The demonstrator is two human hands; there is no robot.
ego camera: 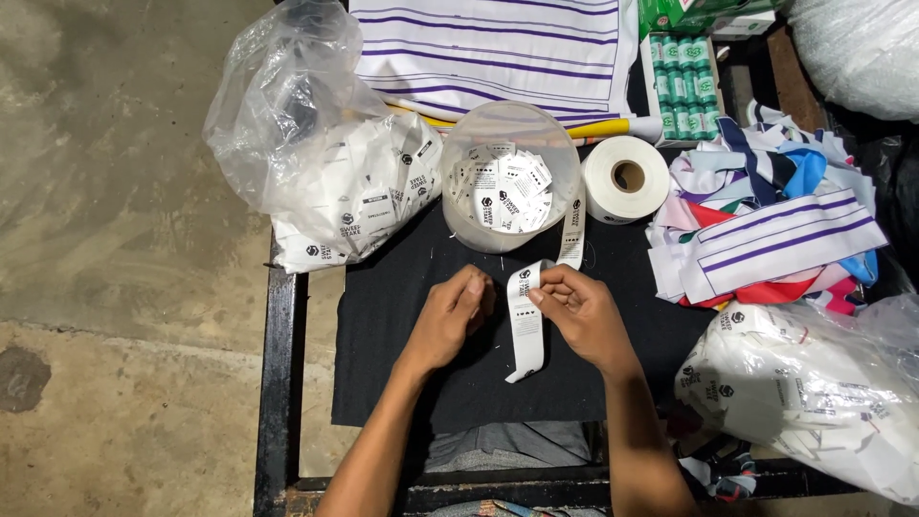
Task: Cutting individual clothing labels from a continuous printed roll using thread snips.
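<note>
My right hand (586, 316) pinches a long white strip of printed labels (526, 321) near its top, over the black cloth (383, 316) on the table. The strip hangs down toward me and its other end runs up over the rim of a clear round tub (565, 163). My left hand (450, 316) is curled beside the strip, fingertips close to it; whether it grips the strip I cannot tell. Inside the tub lie several cut white labels (503, 187).
A clear plastic bag of labels (335, 182) lies at the left, another (804, 383) at the lower right. A white tape roll (626, 177), a heap of coloured fabric pieces (766, 220), striped white cloth (498, 48) and green spools (682, 81) lie behind.
</note>
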